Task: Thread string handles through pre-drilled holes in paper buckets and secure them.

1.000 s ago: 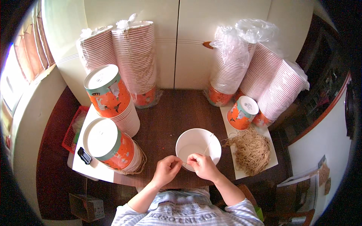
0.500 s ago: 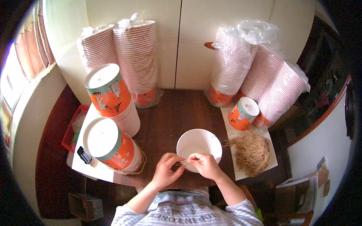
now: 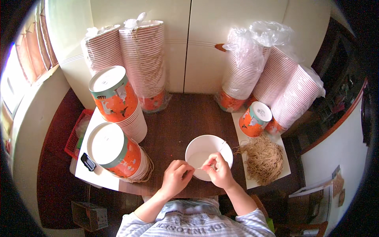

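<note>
The white tub stands mouth-up on the tabletop, its axis upright, directly beyond the fingers; the right hand is nearer, overlapping its near-right rim in view, while the left hand sits by its near-left edge. Both hands' fingers pinch a thin cord, its short span running left to right.

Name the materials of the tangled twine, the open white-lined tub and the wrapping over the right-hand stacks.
Twine: likely jute or similar plant fibre, matte, tan, with stray strands. Tub: probably coated paperboard, smooth, thin-rimmed. Wrapping: apparently clear plastic film, glossy and crinkled.
</note>
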`<state>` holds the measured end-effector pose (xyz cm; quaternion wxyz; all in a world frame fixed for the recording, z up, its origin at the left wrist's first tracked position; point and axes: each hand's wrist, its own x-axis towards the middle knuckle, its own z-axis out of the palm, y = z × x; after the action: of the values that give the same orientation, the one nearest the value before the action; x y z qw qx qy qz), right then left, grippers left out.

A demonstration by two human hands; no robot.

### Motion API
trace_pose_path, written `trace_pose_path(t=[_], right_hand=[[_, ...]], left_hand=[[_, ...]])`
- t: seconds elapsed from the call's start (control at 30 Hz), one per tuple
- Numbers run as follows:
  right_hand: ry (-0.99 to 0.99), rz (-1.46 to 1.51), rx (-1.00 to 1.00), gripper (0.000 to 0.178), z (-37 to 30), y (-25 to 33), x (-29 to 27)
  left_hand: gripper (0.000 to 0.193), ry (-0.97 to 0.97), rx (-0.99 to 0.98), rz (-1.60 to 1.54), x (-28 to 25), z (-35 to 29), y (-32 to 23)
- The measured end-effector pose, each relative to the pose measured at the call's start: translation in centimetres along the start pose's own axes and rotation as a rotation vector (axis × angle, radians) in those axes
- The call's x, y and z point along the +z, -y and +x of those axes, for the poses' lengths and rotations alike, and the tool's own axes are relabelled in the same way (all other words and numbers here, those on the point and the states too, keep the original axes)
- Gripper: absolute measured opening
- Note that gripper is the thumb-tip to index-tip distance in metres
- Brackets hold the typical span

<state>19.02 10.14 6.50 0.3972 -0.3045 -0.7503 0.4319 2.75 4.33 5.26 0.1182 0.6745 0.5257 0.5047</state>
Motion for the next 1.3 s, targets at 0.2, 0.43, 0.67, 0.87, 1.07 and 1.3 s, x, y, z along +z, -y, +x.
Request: trace_pose_path(t=[0.2, 0.43, 0.67, 0.87, 1.07, 1.3], right_hand=[[0.014, -0.08, -0.005, 0.017, -2.1, 1.4, -0.6], [0.147, -0.632, -0.393, 0.028, -6.0, 0.6, 2.7], [0.036, -0.869, -0.531, 0.029, -8.0, -3.4, 4.6], [0.004, -0.887, -0.495, 0.016, -7.5, -3.8, 4.3], [0.004, -0.892, -0.495, 0.012, -7.3, -3.5, 4.5], [0.047, -0.873, -0.533, 0.009, -7.7, -3.9, 4.1]], left_hand=[[0.013, -0.081, -0.078, -0.033, 0.2, -2.4, 1.1], [0.013, -0.116, -0.196, -0.266, 2.5, -5.7, 3.0], [0.01, -0.037, -0.681, -0.617, 3.5, -7.9, 3.7], [0.012, 0.067, -0.592, -0.872, 3.2, -7.6, 2.5], [0.012, 0.096, -0.653, -0.886, 4.1, -7.9, 3.3], [0.006, 0.033, -1.153, -1.316, 4.3, -6.8, 3.8]])
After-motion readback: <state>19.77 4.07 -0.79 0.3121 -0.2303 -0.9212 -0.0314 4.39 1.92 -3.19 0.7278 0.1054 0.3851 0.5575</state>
